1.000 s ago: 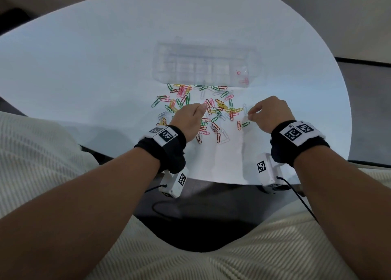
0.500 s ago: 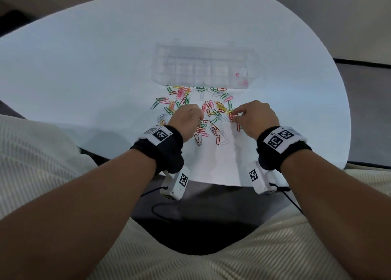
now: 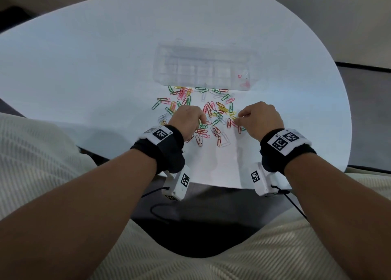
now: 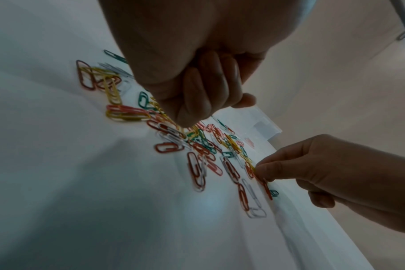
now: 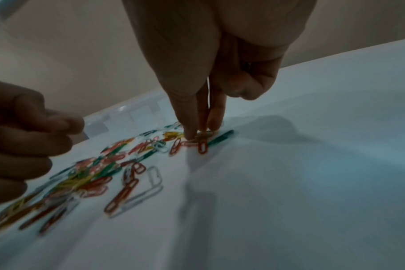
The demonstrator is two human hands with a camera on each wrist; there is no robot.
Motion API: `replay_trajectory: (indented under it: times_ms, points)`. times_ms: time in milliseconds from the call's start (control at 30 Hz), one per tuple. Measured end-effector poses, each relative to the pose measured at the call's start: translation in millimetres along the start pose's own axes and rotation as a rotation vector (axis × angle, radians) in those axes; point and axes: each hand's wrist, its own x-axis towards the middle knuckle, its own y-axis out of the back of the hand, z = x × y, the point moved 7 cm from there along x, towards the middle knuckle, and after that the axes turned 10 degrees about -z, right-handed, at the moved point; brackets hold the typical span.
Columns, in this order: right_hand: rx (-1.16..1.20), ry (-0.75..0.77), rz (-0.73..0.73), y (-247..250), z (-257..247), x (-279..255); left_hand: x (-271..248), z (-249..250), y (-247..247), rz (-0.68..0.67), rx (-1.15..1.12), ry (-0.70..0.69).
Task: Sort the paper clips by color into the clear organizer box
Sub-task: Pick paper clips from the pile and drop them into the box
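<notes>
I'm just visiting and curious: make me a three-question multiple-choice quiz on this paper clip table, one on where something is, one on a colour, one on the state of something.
1. Where does the clear organizer box sit relative to the heap of paper clips?
A. beyond it, farther from the person
B. on the person's lap
C. under the heap

2. What colour are the few clips already inside the box, at its right end?
A. green
B. pinkish red
C. yellow

3. What is the right hand doing?
A. lying flat, palm up
B. holding the box
C. fingertips down on clips at the heap's right edge

Answers:
1 A, the head view shows the box past the heap on the white table.
2 B, only pinkish red shapes show through the clear wall.
3 C, the right wrist view shows thumb and fingers meeting over a reddish clip.
</notes>
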Motion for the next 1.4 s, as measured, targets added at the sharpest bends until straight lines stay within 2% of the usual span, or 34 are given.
replay_trajectory:
  times_ms: [200,300,433,633,733,833,900,933,1000,1067,1233,1400]
  points:
    - [-0.05,-0.004,-0.035,-5.5,-6.2,-1.3,-0.5,-1.3,-2.1,-0.023,-0.022,0.04]
    - [0.042,0.009,-0.064,-3.1,-0.8,-0.1,0.4,-3.3,-3.0,-0.025,-0.025,0.065]
    - [0.339,0.056,-0.065,13.5,4.8,-0.8,-1.4,-2.6,-4.3,-0.016,-0.068,0.087]
    - [0.735,0.047,-0.185,11.1,6.7,-3.2,-4.0,-0.4,-7.1,-0.049,-0.037,0.083]
    - [1.134,-0.055,-0.286,-3.8,1.4,-6.0,-4.6,0.5,-7.9,-0.056,-0.012,0.077]
    - [1.316,-0.132,-0.358,-14.6,-4.8,-10.9,-5.4,0.1,-8.1,-0.053,-0.038,0.1]
    - [1.239,-0.157,-0.318,-13.8,-4.8,-9.3,-5.0,0.7,-7.7,-0.057,-0.036,0.096]
    - [1.07,-0.151,-0.248,-8.4,-2.8,-7.3,-4.0,1.4,-7.9,-0.064,-0.006,0.085]
    - [0.57,-0.109,-0.09,5.3,-1.5,-4.6,-1.2,1.8,-9.4,-0.081,0.103,0.069]
    - [0.267,-0.051,-0.015,7.4,-4.5,-1.8,1.3,-0.7,-11.2,-0.083,0.163,0.087]
    - [-0.016,-0.08,-0.006,-2.6,-12.6,-2.6,2.3,0.0,-12.8,-0.065,0.324,0.061]
    - [-0.089,-0.11,-0.05,-8.8,-14.1,0.1,1.8,1.3,-10.2,-0.032,0.341,0.044]
